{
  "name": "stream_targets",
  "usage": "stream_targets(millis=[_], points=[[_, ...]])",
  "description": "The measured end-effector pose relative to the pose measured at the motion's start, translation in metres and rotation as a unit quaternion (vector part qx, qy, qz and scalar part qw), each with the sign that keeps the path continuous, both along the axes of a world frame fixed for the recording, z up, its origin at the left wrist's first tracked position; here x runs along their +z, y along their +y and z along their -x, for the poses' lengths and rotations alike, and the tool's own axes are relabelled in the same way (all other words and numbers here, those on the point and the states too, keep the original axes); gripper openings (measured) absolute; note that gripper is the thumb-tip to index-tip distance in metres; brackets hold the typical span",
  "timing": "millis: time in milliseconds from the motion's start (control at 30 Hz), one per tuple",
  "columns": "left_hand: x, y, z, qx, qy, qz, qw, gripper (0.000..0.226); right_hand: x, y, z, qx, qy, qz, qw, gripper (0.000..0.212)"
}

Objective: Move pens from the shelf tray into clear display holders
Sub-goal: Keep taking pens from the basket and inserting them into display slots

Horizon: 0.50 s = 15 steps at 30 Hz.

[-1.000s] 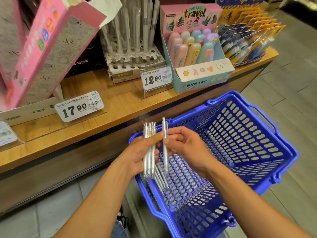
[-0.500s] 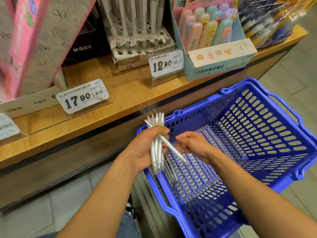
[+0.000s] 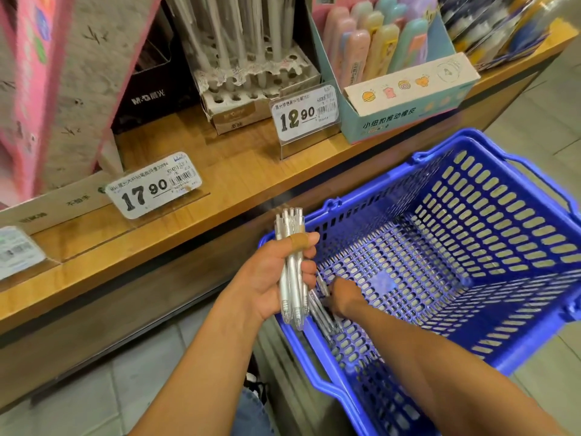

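My left hand (image 3: 276, 275) grips a bundle of several white pens (image 3: 292, 272), held upright over the near left corner of a blue basket (image 3: 471, 262). A tan bandage wraps the thumb. My right hand (image 3: 341, 298) reaches down into the basket, its fingers on more loose white pens (image 3: 320, 313) that lie on the basket floor by the left wall. Whether those fingers have closed on a pen is hidden. A perforated pen display holder (image 3: 251, 80) with upright white pens stands on the wooden shelf (image 3: 220, 184) above.
Price tags reading 17.90 (image 3: 154, 185) and 12.90 (image 3: 305, 113) stand along the shelf's front edge. A tall pink box (image 3: 47, 89) stands at the left, a teal box of pastel erasers (image 3: 405, 89) at the right. Grey floor tiles lie below.
My right hand let go of the single pen, which joined the bundle in my left hand, and dropped into the basket onto the loose pens. The camera moved closer to the shelf.
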State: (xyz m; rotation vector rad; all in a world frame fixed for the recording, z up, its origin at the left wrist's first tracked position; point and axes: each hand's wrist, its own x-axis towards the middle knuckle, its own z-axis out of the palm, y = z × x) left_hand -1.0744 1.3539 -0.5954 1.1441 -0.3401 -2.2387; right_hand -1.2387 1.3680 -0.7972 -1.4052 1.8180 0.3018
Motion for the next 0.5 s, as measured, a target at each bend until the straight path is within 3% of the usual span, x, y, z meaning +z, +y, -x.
stream_targets(millis=[133,267,333,500], points=[[0.003,0.0,0.003,-0.004,-0.024,-0.013,1.0,0.02,0.025,0.0,0.026,-0.128,-0.13,-0.003,0.983,0.039],[0.006,0.003,0.007,0.003,-0.055,-0.024,0.998,0.025,0.087,-0.005,0.05,-0.279,-0.294,0.043,0.913,0.013],[0.007,0.004,0.008,0.013,-0.07,-0.02,0.997,0.029,0.126,-0.005,0.054,-0.309,-0.356,0.079,0.878,0.004],[0.004,0.005,0.008,0.015,-0.078,-0.001,0.997,0.036,0.2,0.012,0.025,-0.295,-0.467,0.127,0.824,0.019]])
